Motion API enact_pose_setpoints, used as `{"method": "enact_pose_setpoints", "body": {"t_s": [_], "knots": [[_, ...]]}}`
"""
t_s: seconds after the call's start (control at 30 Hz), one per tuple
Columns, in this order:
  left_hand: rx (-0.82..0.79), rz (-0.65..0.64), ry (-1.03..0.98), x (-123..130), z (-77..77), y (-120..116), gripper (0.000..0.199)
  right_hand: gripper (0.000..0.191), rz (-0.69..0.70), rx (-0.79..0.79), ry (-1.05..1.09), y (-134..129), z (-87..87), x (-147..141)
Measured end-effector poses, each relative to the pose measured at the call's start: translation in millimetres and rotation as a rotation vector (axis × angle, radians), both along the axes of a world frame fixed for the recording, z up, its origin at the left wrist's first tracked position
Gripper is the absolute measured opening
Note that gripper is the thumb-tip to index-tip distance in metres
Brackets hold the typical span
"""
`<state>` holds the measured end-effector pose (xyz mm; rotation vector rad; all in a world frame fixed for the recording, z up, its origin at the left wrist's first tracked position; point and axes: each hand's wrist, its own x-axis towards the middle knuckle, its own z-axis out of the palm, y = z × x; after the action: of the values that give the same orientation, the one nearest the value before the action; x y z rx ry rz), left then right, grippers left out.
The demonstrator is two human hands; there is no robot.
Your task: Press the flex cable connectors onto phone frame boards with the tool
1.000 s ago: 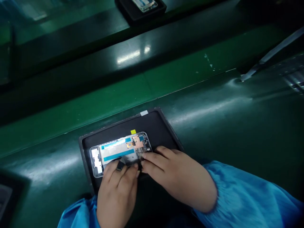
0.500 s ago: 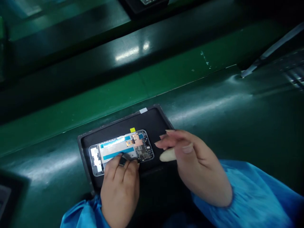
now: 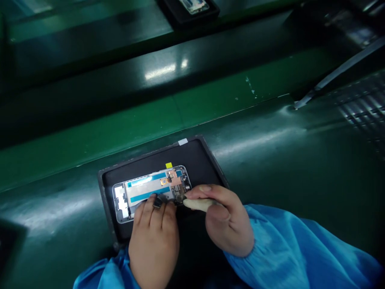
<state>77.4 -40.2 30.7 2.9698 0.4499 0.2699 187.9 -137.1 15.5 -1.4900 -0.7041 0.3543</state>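
Hands closer together at phone

A worker's bare hands come close together, both arms clad in loose blue sleeves. The left hand lies palm down, its back up, the fingers side by side and lightly bent, pointing forward. The right hand reaches in from the side, turned on edge, thumb bent and forefinger stretched toward the left hand's fingertips, its wrist partly bared.
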Motion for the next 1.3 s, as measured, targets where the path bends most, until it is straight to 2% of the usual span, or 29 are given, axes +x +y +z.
{"method": "enact_pose_setpoints", "body": {"t_s": [0.33,0.57,0.77,1.13,1.3], "knots": [[0.0,0.036,0.027,2,2.7,-3,0.025,0.025,-0.026,0.008,0.016,2,-3.6,0],[0.002,0.013,0.023,4,6.2,0,0.026,0.025,0.054,0.094,-0.062,3,-4.9,1],[0.014,0.011,-0.009,3,3.3,0,0.024,0.028,0.084,0.132,-0.143,2,-5.6,4],[-0.002,-0.006,-0.038,2,1.4,1,0.024,0.031,0.221,0.076,-0.176,-3,-4.7,8],[-0.013,-0.019,-0.005,-1,-0.4,2,0.026,0.022,0.273,-0.035,-0.328,6,10.0,15]]}}
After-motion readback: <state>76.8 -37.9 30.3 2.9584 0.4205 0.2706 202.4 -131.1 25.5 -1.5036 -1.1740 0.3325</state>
